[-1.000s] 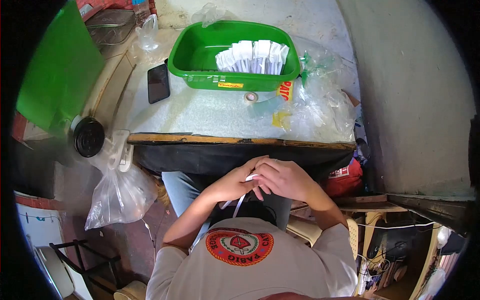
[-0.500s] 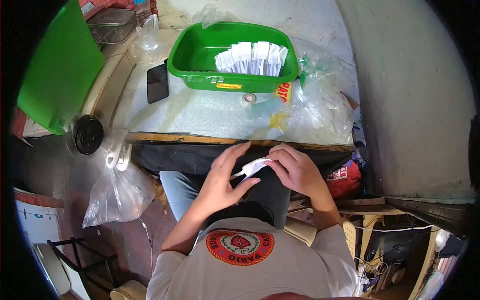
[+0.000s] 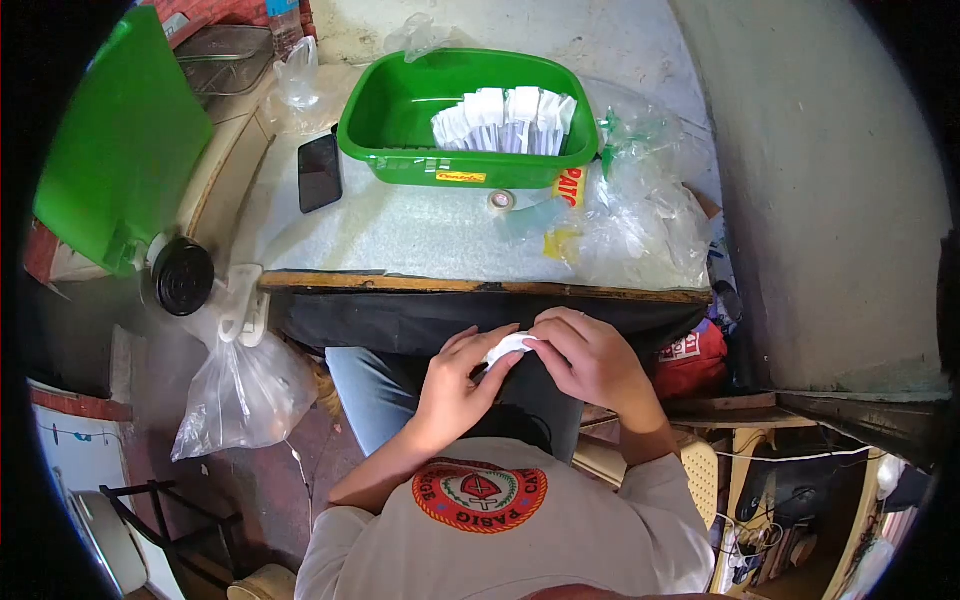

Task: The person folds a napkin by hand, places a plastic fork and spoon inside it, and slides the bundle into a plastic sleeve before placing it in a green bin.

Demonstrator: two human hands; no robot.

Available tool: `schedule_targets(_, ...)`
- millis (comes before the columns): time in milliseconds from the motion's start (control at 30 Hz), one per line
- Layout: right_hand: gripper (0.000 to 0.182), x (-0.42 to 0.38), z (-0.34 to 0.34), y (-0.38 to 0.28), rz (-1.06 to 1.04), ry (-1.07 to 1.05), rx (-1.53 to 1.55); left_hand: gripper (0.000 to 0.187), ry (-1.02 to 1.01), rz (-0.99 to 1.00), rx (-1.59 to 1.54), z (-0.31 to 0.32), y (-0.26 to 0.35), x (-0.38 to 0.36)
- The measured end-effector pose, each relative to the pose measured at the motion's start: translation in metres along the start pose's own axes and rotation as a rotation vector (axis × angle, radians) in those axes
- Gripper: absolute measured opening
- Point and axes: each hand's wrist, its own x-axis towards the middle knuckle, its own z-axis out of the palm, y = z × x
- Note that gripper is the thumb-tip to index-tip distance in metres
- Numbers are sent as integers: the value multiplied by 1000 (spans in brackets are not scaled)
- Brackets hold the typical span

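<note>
Over my lap, just in front of the table edge, both hands meet on a small white wrapped bundle (image 3: 509,346) that looks like folded tissue. My left hand (image 3: 463,378) pinches its left end between thumb and fingers. At the other end, the thumb and fingertips of my right hand (image 3: 592,358) close on it. Part of the bundle is hidden behind the fingers, so what lies inside cannot be made out. On the table, a green basin (image 3: 385,110) holds a row of several similar white bundles (image 3: 505,118) standing along its right side.
A phone (image 3: 320,173) lies left of the basin. In front of it sit a tape roll (image 3: 501,201) and clear plastic bags (image 3: 645,225). A plastic bag (image 3: 245,395) hangs at the table's left corner beside a black round lid (image 3: 184,276). A wall (image 3: 830,200) stands right.
My left hand's fingers have come down and closed on the bundle, covering its left end and the thin white part that stuck out. The view has shifted slightly.
</note>
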Motion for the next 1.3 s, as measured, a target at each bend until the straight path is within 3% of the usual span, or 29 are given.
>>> schedule_targets(133,17,-1,-3,3,-53,-43,-78,28,-38,-33,-32,0,4,4)
schedule_targets(333,18,0,-1,1,-83,-53,-59,23,-17,77,129,2,3,4)
schedule_targets(467,18,0,-2,0,-64,-65,-30,19,-91,17,-32,-4,-4,3)
schedule_targets(767,33,0,7,0,-38,152,73,20,-93,14,-168,-9,-9,8)
schedule_targets(833,43,6,3,-8,176,242,232,21,-74,-17,-212,-5,-8,7)
schedule_targets(933,52,2,18,3,168,149,438,21,-63,3,-215,1,-4,6)
schedule_targets(1000,48,-5,28,12,133,105,529,21,-47,-110,-283,6,3,4)
schedule_targets(1133,31,-12,35,10,176,185,563,20,-68,-123,-274,11,-2,1)
schedule_targets(1300,24,-11,37,8,103,216,459,22,-75,54,-222,7,-10,2)
